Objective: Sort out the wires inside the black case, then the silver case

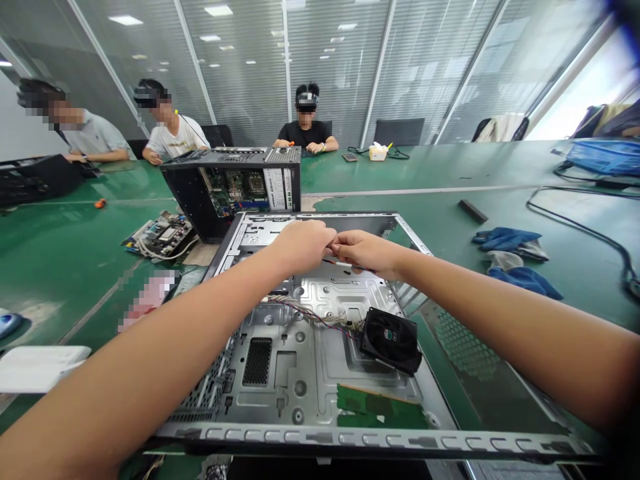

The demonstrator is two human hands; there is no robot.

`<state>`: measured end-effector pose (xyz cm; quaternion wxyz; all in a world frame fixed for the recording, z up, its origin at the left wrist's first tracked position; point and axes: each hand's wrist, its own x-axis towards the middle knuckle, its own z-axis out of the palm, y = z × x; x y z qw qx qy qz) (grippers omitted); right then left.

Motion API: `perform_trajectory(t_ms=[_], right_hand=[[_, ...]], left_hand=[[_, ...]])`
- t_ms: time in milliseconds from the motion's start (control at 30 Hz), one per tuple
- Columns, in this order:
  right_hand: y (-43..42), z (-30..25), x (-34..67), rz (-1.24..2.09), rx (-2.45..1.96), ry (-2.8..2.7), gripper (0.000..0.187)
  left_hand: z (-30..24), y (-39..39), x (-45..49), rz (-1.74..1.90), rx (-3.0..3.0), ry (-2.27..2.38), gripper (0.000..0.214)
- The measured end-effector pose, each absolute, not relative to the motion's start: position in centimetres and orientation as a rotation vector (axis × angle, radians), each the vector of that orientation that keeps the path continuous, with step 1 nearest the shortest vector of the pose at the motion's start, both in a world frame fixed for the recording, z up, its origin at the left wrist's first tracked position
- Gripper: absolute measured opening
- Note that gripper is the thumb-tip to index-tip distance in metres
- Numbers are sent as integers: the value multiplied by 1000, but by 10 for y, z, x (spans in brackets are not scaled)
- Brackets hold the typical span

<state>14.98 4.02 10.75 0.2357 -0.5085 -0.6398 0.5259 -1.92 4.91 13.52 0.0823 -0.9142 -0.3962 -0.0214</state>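
An open, silver-grey computer case (pixel 315 437) lies flat in front of me. Over its far half, my left hand (pixel 307 245) and my right hand (pixel 367 252) meet at the fingertips, both closed in a pinch. A thin multicoloured cable (pixel 345 265) runs out from under the right hand's fingers; what the left fingertips pinch is hidden. Lower in the case lies a black cooling fan (pixel 390 339), tilted, with twisted wires (pixel 320 319) leading from it. A green memory module (pixel 380 407) rests on the case floor near the front rim.
Behind stands another computer case (pixel 187 193), with a motherboard (pixel 163 235) to its left. Blue-grey gloves (pixel 520 257), a dark bar (pixel 473 211) and a black cable (pixel 595 227) lie on the green table (pixel 430 180) at right. Several people sit across it.
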Motion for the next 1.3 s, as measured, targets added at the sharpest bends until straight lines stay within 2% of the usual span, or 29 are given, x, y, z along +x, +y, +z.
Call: perform_trajectory(t_ms=[300,533,1067,1300], right_hand=[[44,104,153,1575,-1326,-1476,13],[47,103,155,1628,-1349,-1461,13],[50,93,154,1499,-1502,-1680,15],[49,93,152,1412,-1539,-1700,10]], left_hand=[[137,46,-20,-158,-2725,-1259,14],[139,46,-20,-113,-2748,-1198,16],[124,45,-14,60,-2742,-1110,18],[122,42,-10,103,-2705,-1124,17]])
